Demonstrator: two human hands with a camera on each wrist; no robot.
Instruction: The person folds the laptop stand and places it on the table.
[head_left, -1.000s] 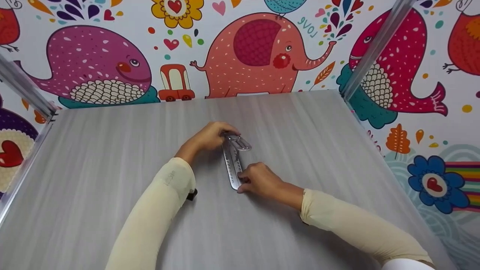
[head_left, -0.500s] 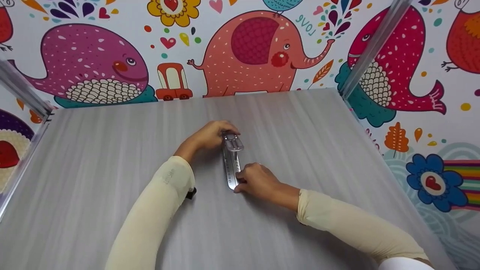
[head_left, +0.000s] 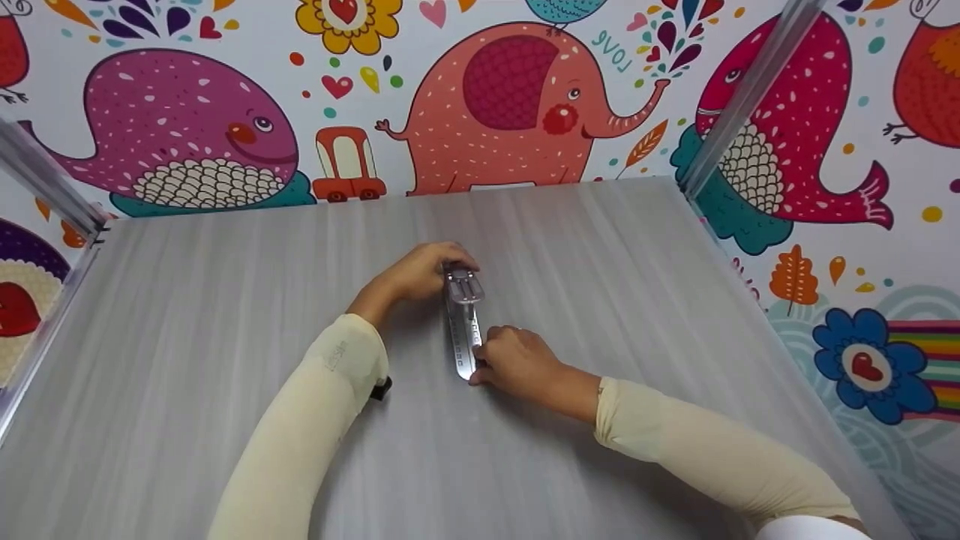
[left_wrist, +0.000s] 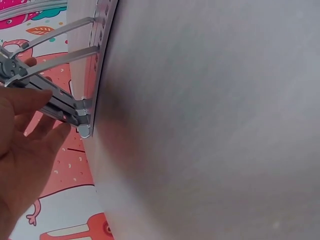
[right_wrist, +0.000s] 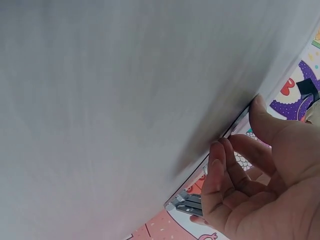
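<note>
Surrounding cartoon wall point(head_left: 510, 105), grey table point(head_left: 187, 337)

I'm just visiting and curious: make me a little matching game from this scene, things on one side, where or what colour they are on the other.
Things:
1. left hand
2. right hand
3. folding metal ruler
4. table

Descriptions:
A. grey wood-grain surface
B. grips the ruler's far, hinged end
C. holds the ruler's near end
D. silver, lying flat between the hands

Pairs: 1-B, 2-C, 3-D, 4-A

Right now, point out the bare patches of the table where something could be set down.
Bare table lies left of the left hand, right of the right hand, and behind toward the wall. Only the centre is crowded, where both hands hold the metal ruler.
</note>
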